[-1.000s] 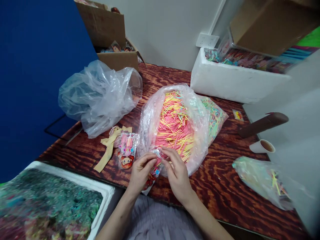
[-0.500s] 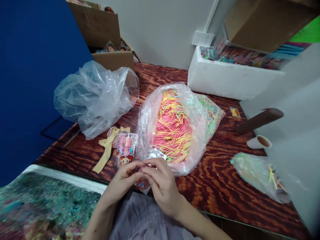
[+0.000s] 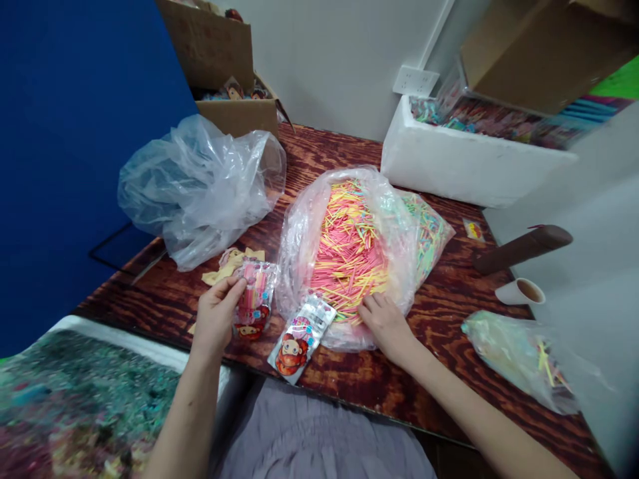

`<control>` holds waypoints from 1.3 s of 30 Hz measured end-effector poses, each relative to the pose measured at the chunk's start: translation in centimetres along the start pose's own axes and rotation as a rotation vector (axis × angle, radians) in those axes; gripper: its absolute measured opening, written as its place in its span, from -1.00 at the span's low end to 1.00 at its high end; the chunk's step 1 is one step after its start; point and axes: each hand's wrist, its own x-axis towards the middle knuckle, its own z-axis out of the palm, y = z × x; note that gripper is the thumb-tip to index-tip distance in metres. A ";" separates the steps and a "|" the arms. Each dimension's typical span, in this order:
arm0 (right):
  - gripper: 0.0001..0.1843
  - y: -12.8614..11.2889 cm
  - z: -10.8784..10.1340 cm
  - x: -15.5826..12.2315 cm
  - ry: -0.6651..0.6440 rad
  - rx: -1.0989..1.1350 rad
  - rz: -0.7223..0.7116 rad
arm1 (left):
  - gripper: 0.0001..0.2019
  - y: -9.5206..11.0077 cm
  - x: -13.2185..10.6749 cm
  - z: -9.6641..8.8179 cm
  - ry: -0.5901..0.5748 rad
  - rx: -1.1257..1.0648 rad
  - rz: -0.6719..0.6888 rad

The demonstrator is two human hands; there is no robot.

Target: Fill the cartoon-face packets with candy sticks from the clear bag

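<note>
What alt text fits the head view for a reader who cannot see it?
The right hand reaches into a clear bag of pink and yellow sticks on a wooden table, while the left hand touches a small cartoon-printed packet. Another printed packet lies between them.

Bag of sticks (image 3: 349, 253) lies mid-table (image 3: 439, 372) — crumpled bag (image 3: 200, 186) to its left, foam box (image 3: 464, 159) behind.

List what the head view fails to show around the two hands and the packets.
- right hand fingertips: buried among sticks in the big bag; grip unclear.
- Filled packet: left edge covered by left hand.
- Flat packet: print too small to read.
- Foam tray: contents blurred, cut by frame edge.
</note>
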 end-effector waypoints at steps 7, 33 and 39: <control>-0.85 -1.0 0.8 0.6 0.080 -0.073 -0.041 | -0.71 -4.5 4.2 0.9 0.224 0.470 0.193; -0.73 0.7 0.8 0.4 0.030 0.142 -0.025 | -0.52 -5.1 -8.3 7.3 -0.394 0.783 0.598; -0.69 1.5 0.9 -0.2 0.097 0.259 0.007 | -0.51 -6.1 -7.9 7.1 -0.424 0.806 0.584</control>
